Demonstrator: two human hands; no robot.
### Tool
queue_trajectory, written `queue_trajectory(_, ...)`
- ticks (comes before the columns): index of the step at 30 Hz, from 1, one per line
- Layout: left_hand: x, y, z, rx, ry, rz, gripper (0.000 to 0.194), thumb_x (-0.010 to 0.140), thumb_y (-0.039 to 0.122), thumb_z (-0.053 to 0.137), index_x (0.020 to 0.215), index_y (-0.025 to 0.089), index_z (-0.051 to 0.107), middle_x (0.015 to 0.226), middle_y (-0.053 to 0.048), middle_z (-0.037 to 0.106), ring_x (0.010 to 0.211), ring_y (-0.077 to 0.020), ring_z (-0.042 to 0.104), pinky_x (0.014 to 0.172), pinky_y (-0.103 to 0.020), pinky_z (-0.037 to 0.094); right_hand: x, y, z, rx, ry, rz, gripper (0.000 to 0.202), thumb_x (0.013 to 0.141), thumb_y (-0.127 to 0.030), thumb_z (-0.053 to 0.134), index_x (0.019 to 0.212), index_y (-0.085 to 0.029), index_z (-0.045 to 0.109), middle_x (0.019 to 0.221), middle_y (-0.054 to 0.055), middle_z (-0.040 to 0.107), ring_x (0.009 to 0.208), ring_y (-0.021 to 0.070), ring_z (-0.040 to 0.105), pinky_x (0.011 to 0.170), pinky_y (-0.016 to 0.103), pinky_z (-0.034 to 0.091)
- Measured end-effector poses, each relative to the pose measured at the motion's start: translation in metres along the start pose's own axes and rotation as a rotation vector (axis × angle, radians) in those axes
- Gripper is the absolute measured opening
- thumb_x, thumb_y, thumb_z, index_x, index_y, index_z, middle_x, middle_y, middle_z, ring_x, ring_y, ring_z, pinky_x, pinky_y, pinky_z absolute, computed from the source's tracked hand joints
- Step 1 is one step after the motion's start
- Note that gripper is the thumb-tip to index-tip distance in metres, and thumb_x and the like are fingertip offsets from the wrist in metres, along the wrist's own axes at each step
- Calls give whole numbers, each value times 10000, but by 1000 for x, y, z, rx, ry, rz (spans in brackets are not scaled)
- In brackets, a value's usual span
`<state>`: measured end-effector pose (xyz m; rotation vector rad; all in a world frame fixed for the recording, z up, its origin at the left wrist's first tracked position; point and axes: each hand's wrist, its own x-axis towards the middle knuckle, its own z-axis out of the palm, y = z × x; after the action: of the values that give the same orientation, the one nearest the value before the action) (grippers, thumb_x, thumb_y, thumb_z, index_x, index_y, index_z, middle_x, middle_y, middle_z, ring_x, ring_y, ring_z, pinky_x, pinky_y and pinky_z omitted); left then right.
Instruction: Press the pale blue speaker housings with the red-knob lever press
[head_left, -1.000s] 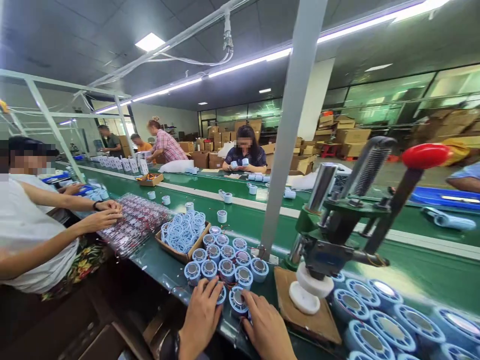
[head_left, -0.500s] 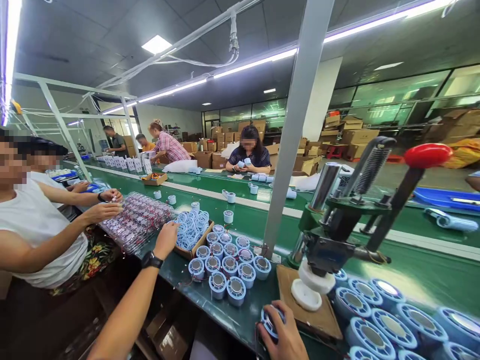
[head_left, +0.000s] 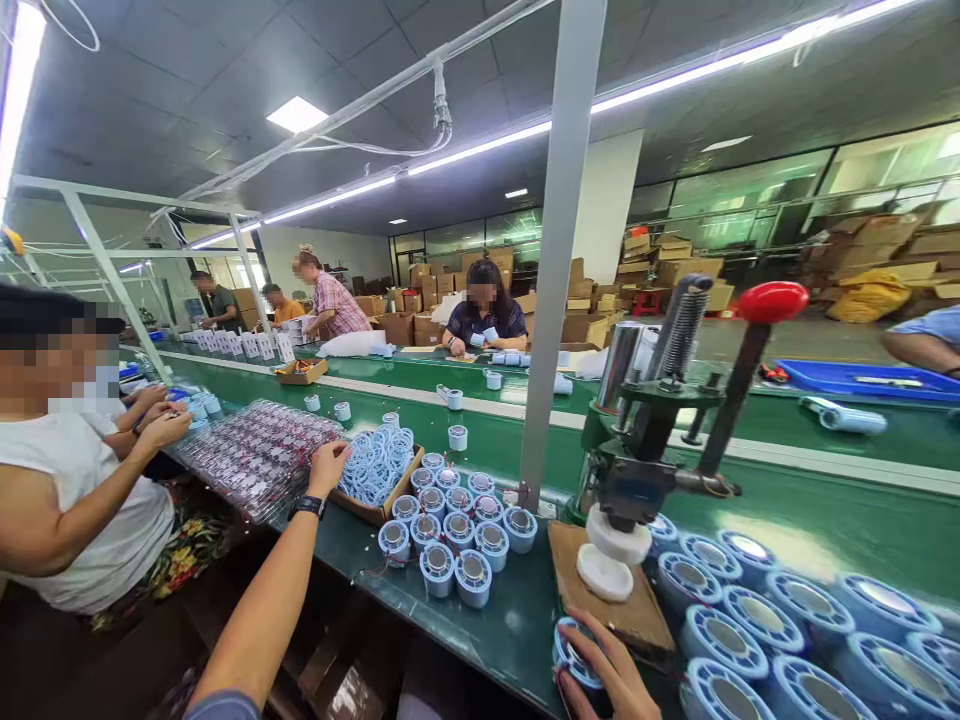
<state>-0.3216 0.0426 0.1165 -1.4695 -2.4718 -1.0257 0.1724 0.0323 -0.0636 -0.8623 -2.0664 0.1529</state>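
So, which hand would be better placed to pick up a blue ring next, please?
Probably the left hand: it is beside the boxed blue rings, whereas the right hand grasps a round blue housing.

Lt blue rings [head_left: 377, 465], red knob [head_left: 773, 302]

A green bench [head_left: 517, 612] carries a carton [head_left: 366, 510] of blue rings [head_left: 375, 465], round blue housings [head_left: 458, 530] and a lever press [head_left: 634, 485]
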Motion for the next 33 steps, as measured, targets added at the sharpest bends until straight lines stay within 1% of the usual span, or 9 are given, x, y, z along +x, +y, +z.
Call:
queue_trajectory(3,-6,16,-5,-77,81,5,304,953,374,625,1165,157,615,1144,-67,655,973,-200,661,856,-409,575,3,-17,-8,0,73,72,300,901,-324,587,1184,-256,659,1263,109,629,1103,239,682,869,321,610)
queue_trajectory(6,-42,49,2,-192,119,99,247,980,329,546,1113,137,627,1101,-83,666,990,-216,651,904,-440,555,2,-32,-20,51,41,138,278,880,-262,562,1132,-256,678,1278,105,632,1143,242,664,934,374,589)
queue_trajectory(9,-119,95,28,-337,3,313,203,935,301,537,986,169,682,1028,-72,699,997,-223,654,945,-414,550,-3,-38,-37,133,-62,223,404,820,-147,516,1176,-262,666,1374,97,591,1251,243,604,1028,422,535)
queue_trajectory(12,-207,137,68,-459,-294,646,209,897,192,530,917,226,735,992,-43,723,973,-189,681,905,-326,575,-12,-37,-57,199,-129,298,506,766,-83,472,1201,-264,656,1446,93,538,1333,243,539,1083,460,483)
queue_trajectory(15,-258,161,108,-466,-396,710,360,844,40,453,913,231,750,1057,-63,726,995,-184,696,895,-323,596,-20,-32,-74,266,-132,348,543,758,-70,444,1219,-261,658,1480,93,506,1372,243,500,1114,486,443)
queue_trajectory(22,-261,157,139,-348,-431,622,561,839,-27,324,1219,197,671,1344,-113,626,1280,-231,574,1078,-485,510,-30,-17,-82,409,-85,371,576,827,-79,375,1255,-308,685,1500,49,494,1353,209,522,1108,388,456)
queue_trajectory(24,-264,163,139,-274,-434,585,440,907,110,449,1310,181,611,1359,-134,606,1290,-276,552,1089,-525,488,-29,-16,-83,417,-76,355,542,876,-106,367,1256,-326,685,1497,43,500,1359,204,516,1097,365,467)
queue_trajectory(28,-271,179,140,-113,-422,474,573,824,270,683,1369,145,557,1315,-165,610,1239,-362,546,1059,-602,461,-23,-19,-88,388,-106,341,396,965,-261,421,1260,-332,675,1451,61,541,1313,221,560,1051,360,507)
queue_trajectory(33,-265,177,142,-202,-503,499,666,816,191,641,1456,211,457,1405,-114,580,1310,-328,498,1097,-565,432,-23,-24,-79,265,-61,388,325,836,-233,654,1156,-276,689,1344,79,621,1220,237,627,1006,350,544)
